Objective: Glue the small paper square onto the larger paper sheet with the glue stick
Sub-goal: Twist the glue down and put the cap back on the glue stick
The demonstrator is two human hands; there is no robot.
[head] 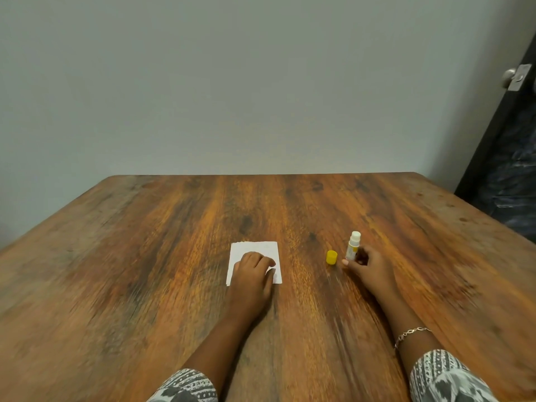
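- My left hand [251, 269] lies on the paper [261, 247] in the middle of the bench [162, 227], pressing it flat, not gripping.
- My right hand [366, 264] grips the glue stick [353, 245] low down; its cap [331, 257] sits beside it.
- The paper looks thin and bendy, so I would lift it by an edge.
- I cannot pick out the small square.

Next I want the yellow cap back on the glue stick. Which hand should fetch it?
Left, probably. The right hand grips the glue stick upright, and the yellow cap lies just to its left, between the hands. The left hand only rests on the paper and holds nothing.
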